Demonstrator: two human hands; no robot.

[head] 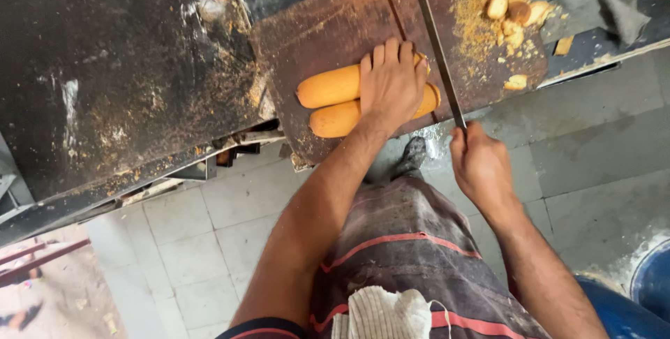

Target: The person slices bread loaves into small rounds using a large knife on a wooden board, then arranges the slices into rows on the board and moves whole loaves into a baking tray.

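Two long golden bread loaves (328, 87) lie side by side on a worn brown wooden board (328, 25). My left hand (391, 84) presses flat on top of both loaves near their right ends. My right hand (480, 164) is closed around the handle of a long thin knife (433, 39), whose blade runs up across the board just right of the loaves. Cut bread pieces (513, 4) and orange crumbs lie on the board's far right.
A dark, grimy metal worktop (118, 67) spreads to the left. A grey cloth (593, 4) lies at the top right. Below is a pale tiled floor (202, 241), and a blue container (649, 283) stands at the lower right.
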